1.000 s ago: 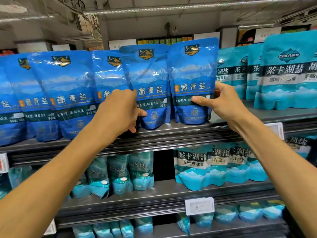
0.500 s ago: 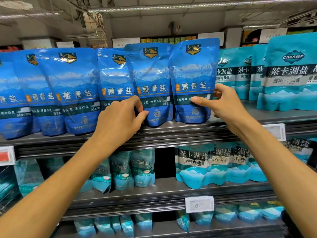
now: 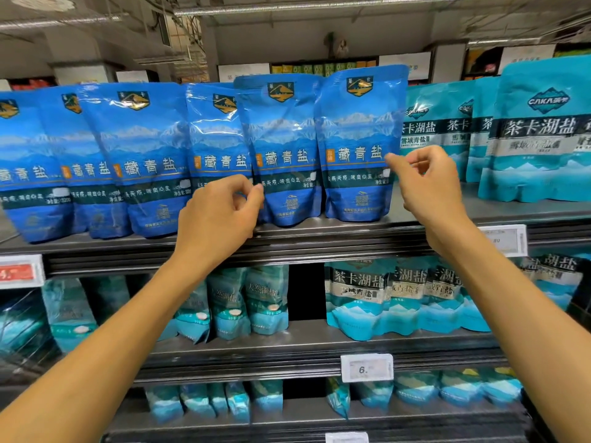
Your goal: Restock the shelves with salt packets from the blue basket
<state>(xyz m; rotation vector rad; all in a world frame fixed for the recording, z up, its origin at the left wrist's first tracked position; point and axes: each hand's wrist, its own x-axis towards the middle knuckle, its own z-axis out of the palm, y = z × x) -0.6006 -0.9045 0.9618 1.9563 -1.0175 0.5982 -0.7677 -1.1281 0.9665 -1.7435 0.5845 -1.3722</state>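
Observation:
Several blue salt packets stand upright in a row on the top shelf (image 3: 319,233). My left hand (image 3: 220,215) is raised in front of the second blue packet from the right (image 3: 284,148), and its thumb and forefinger pinch that packet's lower left edge. My right hand (image 3: 428,187) is at the right edge of the rightmost blue packet (image 3: 358,139). Its thumb tip lies on the packet's front and its curled fingers sit just beside the edge. The blue basket is out of sight.
Teal salt packets (image 3: 540,132) fill the top shelf to the right of the blue ones. More teal packets (image 3: 383,298) stand on the lower shelves. Price tags (image 3: 367,367) hang on the shelf fronts. A dark gap (image 3: 305,292) splits the middle shelf's stock.
My left hand has slid right, from the packet's lower front to its left edge. My right hand has moved up the rightmost packet's edge, its grip loosening to thumb and fingertips.

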